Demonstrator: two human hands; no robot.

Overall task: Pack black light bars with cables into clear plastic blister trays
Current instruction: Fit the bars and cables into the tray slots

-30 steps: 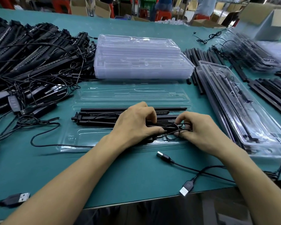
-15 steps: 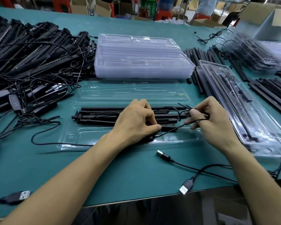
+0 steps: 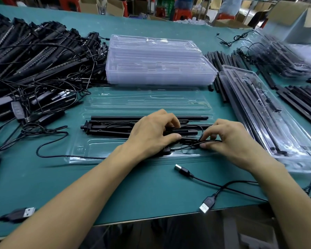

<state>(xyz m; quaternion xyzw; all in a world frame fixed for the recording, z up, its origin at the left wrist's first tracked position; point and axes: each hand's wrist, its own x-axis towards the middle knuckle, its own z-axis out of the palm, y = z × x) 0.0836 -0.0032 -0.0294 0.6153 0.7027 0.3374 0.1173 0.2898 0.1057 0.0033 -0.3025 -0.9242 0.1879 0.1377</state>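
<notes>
An open clear blister tray [image 3: 97, 148] lies on the green table in front of me, its lid half [image 3: 142, 102] folded back. Black light bars [image 3: 111, 129] lie side by side in its upper pockets. My left hand [image 3: 151, 131] curls over the bars' middle, fingers and thumb pinching the bars and cable there. My right hand [image 3: 232, 139] pinches a loop of thin black cable [image 3: 201, 139] over the tray's right part. Another stretch of that cable trails off the tray's left edge.
A heap of loose bars and cables [image 3: 34, 65] fills the left. A stack of empty trays [image 3: 158, 63] stands behind. A closed packed tray [image 3: 262, 112] lies to the right, with more bars [image 3: 302, 99] beyond. USB plugs [image 3: 206, 205] lie near the table's front edge.
My right hand, which had lifted the cable loop up and right, has come back down to the tray's right part with it. My left hand has stayed on the bars.
</notes>
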